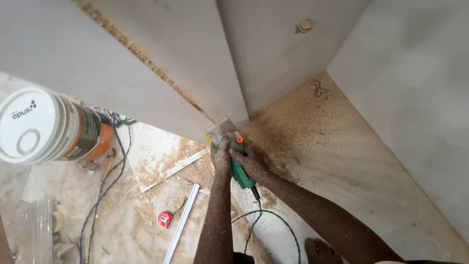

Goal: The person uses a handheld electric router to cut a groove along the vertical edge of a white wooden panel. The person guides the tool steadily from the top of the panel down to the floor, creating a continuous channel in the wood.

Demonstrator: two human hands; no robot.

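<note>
Both my hands grip a green corded power tool (241,172) with an orange knob and a clear guard at its front. My left hand (221,157) wraps its left side; my right hand (250,164) covers its top and right side. The tool's nose sits at the end of a sawdust-lined cut (141,56) running diagonally across a white board (88,73). Its green cord (266,215) loops down toward my feet. Sawdust coats my forearms and the surface (312,137) to the right.
A large white bucket with a dark and orange label (49,126) stands at left, with blue wire (105,186) trailing below it. A red tape measure (165,219) and a white strip (183,220) lie on the dusty floor. White panels rise at right; my bare foot (320,249) shows below.
</note>
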